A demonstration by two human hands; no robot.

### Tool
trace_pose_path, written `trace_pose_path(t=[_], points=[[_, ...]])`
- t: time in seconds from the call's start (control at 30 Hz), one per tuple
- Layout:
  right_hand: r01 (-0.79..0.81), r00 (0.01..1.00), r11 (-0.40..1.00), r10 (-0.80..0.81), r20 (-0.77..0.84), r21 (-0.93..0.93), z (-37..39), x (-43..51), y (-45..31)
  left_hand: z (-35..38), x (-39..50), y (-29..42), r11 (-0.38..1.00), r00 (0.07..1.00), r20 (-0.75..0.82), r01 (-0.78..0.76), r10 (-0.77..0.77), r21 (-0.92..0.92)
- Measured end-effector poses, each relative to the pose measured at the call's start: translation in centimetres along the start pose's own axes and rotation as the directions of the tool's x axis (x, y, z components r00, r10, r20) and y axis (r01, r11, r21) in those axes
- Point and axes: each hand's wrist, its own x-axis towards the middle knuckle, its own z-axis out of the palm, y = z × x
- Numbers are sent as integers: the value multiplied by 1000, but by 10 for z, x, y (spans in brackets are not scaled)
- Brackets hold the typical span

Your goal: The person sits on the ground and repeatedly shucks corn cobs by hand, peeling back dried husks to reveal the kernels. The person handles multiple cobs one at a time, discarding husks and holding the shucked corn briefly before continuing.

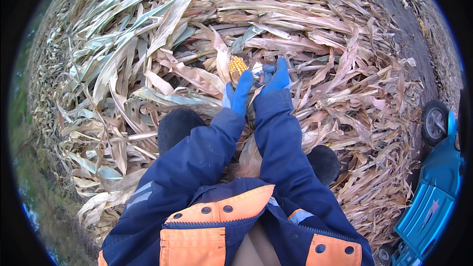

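Observation:
An ear of yellow corn [237, 65] shows its kernels between pale dry husks [222, 61] in front of me. My left hand [238, 90], in a blue glove, holds the ear at its lower end, with the fingers partly hidden. Just right of it is my right hand [276, 77], also gloved in blue, its thumb raised and its fingers curled beside a small whitish piece [257, 68]. Whether the right fingers grip that piece or the husk cannot be made out.
Dry corn stalks and leaves [177, 14] lie thick around my knees. A teal three-wheeled or similar vehicle [425, 214] stands at the lower right, beside a bare dirt track [410, 37]. Green growth [40, 177] borders the left.

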Motion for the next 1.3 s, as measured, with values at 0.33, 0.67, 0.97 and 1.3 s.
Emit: trace_pose_path(t=[0.33, 0.67, 0.97, 1.3], points=[[-188, 937, 929, 268, 226, -320, -26, -76, -51, 5, 75, 14, 992, 993, 19, 115, -114, -56], [-235, 930, 805, 350, 116, -545, -115, -151, -84, 28, 81, 13, 974, 989, 119, 108, -85, -198], [567, 821, 111, -6, 570, -816, 3, -48, -114, 38, 39, 19, 993, 829, 553, -114, 79, 29], [597, 792, -208, 1, 610, -775, -22, -43, -59, 37, 30, 12, 989, 939, 321, 142, -125, -31]])
